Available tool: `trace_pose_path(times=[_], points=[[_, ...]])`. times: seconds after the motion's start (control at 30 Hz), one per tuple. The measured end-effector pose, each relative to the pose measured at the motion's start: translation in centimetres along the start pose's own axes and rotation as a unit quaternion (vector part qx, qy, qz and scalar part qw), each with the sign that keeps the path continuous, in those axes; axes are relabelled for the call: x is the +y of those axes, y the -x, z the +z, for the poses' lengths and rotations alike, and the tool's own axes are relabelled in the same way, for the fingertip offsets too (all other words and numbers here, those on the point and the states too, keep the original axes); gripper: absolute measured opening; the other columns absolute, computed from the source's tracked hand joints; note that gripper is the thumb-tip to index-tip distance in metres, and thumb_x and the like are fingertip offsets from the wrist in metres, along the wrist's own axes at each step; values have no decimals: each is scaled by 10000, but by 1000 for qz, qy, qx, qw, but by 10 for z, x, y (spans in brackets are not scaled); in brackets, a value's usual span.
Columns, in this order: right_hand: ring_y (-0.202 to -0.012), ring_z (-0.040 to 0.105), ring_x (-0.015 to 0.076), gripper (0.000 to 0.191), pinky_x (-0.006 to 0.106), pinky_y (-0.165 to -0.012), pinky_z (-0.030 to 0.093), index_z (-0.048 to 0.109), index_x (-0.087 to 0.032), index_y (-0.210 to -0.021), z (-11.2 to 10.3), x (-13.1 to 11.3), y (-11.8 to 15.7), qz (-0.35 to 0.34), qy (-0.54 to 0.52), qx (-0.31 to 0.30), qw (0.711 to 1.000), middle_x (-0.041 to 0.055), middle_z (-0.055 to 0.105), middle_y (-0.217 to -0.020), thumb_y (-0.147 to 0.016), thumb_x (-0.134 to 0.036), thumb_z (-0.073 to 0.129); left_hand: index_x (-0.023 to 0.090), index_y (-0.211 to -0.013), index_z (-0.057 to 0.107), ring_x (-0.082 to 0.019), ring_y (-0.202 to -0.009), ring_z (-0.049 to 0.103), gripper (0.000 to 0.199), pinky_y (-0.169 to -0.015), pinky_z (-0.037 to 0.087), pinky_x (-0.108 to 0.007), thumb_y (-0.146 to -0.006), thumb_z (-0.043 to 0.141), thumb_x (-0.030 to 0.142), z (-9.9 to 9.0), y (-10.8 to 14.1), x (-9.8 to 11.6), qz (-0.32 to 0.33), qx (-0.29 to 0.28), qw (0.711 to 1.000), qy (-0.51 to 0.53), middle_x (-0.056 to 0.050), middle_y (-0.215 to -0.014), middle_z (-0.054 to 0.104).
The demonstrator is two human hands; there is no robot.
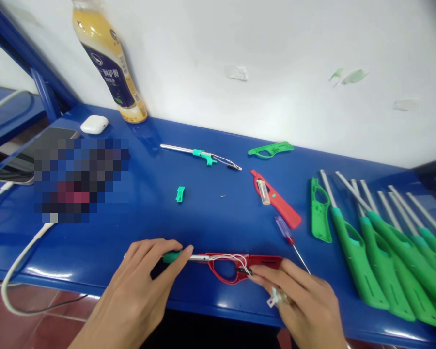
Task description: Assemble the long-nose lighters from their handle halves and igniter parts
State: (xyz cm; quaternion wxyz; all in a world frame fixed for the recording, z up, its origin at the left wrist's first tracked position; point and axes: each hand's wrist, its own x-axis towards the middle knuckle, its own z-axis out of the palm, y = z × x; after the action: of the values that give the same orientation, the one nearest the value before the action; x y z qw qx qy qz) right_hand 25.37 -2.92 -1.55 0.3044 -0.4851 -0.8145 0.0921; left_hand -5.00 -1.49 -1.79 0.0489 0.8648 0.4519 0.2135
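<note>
My left hand (140, 278) is closed around a metal lighter tube (199, 258) with a dark green piece (172, 256) on it. White wires (230, 257) run from the tube's end to a small black igniter (244, 271), which my right hand (305, 298) pinches between thumb and fingers. Also in my right hand, low in the palm, is a clear plastic part with a white end (274, 298); my fingers partly hide it. Under the wires lies an open red lighter handle shell (220, 276), its right end beside my right fingers.
Beyond lie a tube assembly (181, 148), a teal trigger piece (180, 194), a screw (223, 196), a red shell (285, 208) with a clear tank (263, 192), green shells (321, 225), and a screwdriver (284, 230). Several green lighters (359, 266) crowd the right. A bottle (111, 68) and phone (32, 150) stand left.
</note>
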Motion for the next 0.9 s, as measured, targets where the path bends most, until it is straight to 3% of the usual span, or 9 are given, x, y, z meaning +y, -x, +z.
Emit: trace_pose_path(times=[0.2, 0.37, 0.6, 0.77, 0.9], points=[[-563, 587, 71, 155, 193, -544, 444, 713, -183, -1106, 3, -2, -2, -15, 22, 33, 999, -13, 625, -728, -1008, -161, 595, 212, -1432, 539, -261, -1252, 488, 468, -1027, 415, -452, -997, 520, 42, 2, -20, 20, -4, 3, 999, 43, -92, -1320, 572], [-598, 591, 77, 205, 205, -564, 443, 691, -180, -1125, 4, -3, 3, -17, 32, 39, 999, -10, 646, -766, -971, -73, 608, 178, -1299, 597, -233, -1075, 492, 308, -898, 483, -421, -1015, 526, 81, 17, -39, 33, 10, 12, 992, 124, -94, -1207, 595], [-610, 597, 82, 324, 210, -579, 452, 695, -179, -1134, 5, 0, 10, -11, 23, 23, 999, -9, 630, -777, -923, 17, 546, 190, -1325, 585, -196, -1024, 488, 461, -851, 486, -354, -961, 474, -69, 26, -35, 26, 11, -8, 986, 165, -92, -1175, 562], [-610, 607, 79, 286, 198, -560, 450, 709, -184, -1128, 3, 0, 4, -6, 18, 9, 1000, -6, 640, -777, -954, -38, 535, 178, -1411, 533, -206, -1073, 509, 472, -924, 449, -397, -985, 489, -20, 16, -33, 23, 34, -8, 991, 131, -107, -1212, 545], [-594, 593, 69, 304, 183, -545, 438, 718, -178, -1104, 1, -2, 1, -14, 22, 13, 1000, -6, 626, -756, -956, -24, 502, 194, -1392, 555, -206, -1171, 512, 458, -1004, 389, -410, -984, 536, -13, 6, -25, 17, 16, 9, 995, 96, -89, -1259, 553]])
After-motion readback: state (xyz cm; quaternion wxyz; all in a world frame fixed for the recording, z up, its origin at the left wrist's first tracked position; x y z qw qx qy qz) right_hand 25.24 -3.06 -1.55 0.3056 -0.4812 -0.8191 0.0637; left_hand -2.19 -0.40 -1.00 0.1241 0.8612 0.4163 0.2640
